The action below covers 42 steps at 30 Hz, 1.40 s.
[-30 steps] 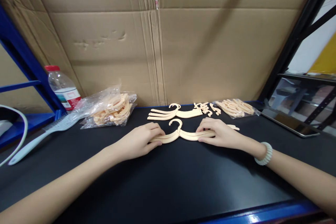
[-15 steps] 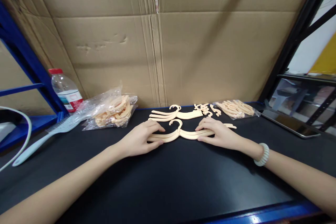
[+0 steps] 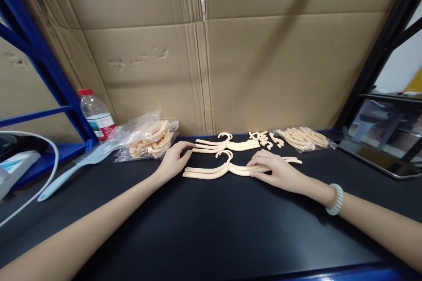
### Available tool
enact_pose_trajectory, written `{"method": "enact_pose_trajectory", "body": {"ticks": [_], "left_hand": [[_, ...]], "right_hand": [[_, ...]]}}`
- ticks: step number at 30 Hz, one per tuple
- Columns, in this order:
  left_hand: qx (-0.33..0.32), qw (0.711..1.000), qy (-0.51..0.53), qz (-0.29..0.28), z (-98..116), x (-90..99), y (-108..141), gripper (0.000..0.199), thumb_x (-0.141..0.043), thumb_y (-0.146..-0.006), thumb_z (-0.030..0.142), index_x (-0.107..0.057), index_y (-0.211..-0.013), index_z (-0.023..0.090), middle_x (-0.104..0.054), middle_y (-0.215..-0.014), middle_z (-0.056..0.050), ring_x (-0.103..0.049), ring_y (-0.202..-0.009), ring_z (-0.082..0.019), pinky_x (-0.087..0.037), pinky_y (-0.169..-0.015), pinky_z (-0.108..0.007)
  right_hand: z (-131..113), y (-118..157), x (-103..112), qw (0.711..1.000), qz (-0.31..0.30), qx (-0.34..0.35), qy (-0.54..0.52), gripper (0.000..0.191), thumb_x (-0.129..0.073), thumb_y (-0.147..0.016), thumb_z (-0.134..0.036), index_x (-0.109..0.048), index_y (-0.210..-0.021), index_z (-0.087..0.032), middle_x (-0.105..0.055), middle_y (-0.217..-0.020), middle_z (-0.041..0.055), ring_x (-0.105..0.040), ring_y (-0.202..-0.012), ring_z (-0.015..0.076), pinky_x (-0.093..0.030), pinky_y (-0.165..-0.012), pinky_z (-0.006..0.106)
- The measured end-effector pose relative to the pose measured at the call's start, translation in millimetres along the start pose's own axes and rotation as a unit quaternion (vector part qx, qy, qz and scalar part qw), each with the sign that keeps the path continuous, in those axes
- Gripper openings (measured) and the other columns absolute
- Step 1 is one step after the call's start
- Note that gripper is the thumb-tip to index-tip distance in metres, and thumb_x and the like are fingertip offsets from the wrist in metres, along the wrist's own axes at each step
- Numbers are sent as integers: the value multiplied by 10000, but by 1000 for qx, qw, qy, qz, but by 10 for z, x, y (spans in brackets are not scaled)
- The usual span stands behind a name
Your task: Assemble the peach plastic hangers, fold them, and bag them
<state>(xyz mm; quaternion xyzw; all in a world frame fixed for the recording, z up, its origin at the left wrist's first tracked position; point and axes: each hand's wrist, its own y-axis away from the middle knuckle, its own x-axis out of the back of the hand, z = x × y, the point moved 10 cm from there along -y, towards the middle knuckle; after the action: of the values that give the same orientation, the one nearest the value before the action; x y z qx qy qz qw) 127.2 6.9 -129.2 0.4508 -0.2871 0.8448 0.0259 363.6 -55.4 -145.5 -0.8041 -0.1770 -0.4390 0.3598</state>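
Near hangers [image 3: 206, 176] lie flat on the worktop [image 3: 214, 228], arms folded out; right hand [image 3: 280, 171] pinches their right arms between its fingers, probably to keep the stack lined up. Left hand [image 3: 170, 163], fingers spread, is up-left of the near hangers beside the rear hangers' [image 3: 244, 145] left ends, contact unclear. Rear hangers sit just behind the near hangers, hooks the same way, likely for neat grouping; small loose pieces [image 3: 263, 139] lie behind-right of them.

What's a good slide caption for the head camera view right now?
Right hand on the nearer hanger set, left hand at the farther set, bagged parts behind.
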Motion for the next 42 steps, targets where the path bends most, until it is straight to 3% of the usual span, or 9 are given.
{"method": "enact_pose_trajectory", "body": {"ticks": [4, 8, 12, 17, 23, 31, 36, 42], "left_hand": [[4, 1000, 0, -7, -17, -26, 4, 303, -431, -871, 263, -613, -1080, 140, -664, -1120, -111, -605, -1055, -228, -497, -885, -388], [4, 1000, 2, 1, -61, -49, 11, 308, -442, -856, 281, -622, -1075, 161, -671, -1118, -95, -610, -1044, -229, -489, -898, -395], [1, 1000, 3, 7, -105, -67, 8, 321, -454, -836, 307, -629, -1066, 168, -676, -1101, -92, -614, -1028, -237, -485, -902, -398], [-17, 1000, 9, -1, -87, -80, -3, 350, -429, -845, 317, -616, -1109, 183, -660, -1156, -82, -593, -1085, -237, -462, -947, -406], [-36, 999, 4, -8, -89, -112, -6, 372, -428, -852, 327, -598, -1147, 178, -647, -1198, -86, -583, -1122, -232, -419, -1010, -410], [-59, 998, -9, -8, -70, -127, 1, 363, -424, -866, 320, -593, -1150, 171, -646, -1204, -96, -583, -1127, -231, -424, -1009, -414], [-94, 995, -17, -16, -3, -154, -91, 338, -449, -866, 327, -604, -1129, 184, -646, -1203, -89, -576, -1133, -229, -429, -1003, -415], [-122, 992, -22, -18, 13, -193, -169, 302, -463, -869, 338, -641, -1041, 166, -656, -1154, -108, -569, -1127, -239, -427, -1001, -423]], "right_hand": [[-16, -10, -5, 1000, 7, 4, -6, 199, -540, -886, -328, -634, -1004, -198, -627, -964, 84, -562, -931, 211, -464, -821, 352], [74, 7, 215, 996, 84, -27, -19, 196, -478, -893, -266, -653, -935, -187, -665, -918, 75, -600, -874, 196, -472, -788, 340], [343, 74, 554, 980, 172, -95, -14, 167, -521, -791, -237, -647, -693, -187, -682, -714, 31, -618, -685, 175, -473, -641, 289], [782, 226, 919, 947, 264, -182, 11, 163, -530, -696, -238, -612, -563, -195, -613, -548, 2, -560, -538, 153, -416, -520, 257], [1090, 312, 1009, 928, 296, -222, 36, 180, -542, -669, -277, -635, -543, -187, -626, -540, 20, -560, -541, 170, -403, -520, 270], [1170, 238, 955, 942, 250, -205, 91, 238, -484, -739, -231, -713, -700, -178, -711, -687, 49, -610, -605, 187, -457, -581, 296], [1164, 110, 921, 963, 111, -108, 222, 228, -501, -793, -218, -719, -858, -202, -727, -875, 60, -614, -891, 249, -487, -775, 361], [1321, 106, 715, 963, -16, -68, 262, 282, -579, -753, -172, -686, -1006, -233, -697, -1003, 58, -599, -956, 253, -479, -829, 377]]}}
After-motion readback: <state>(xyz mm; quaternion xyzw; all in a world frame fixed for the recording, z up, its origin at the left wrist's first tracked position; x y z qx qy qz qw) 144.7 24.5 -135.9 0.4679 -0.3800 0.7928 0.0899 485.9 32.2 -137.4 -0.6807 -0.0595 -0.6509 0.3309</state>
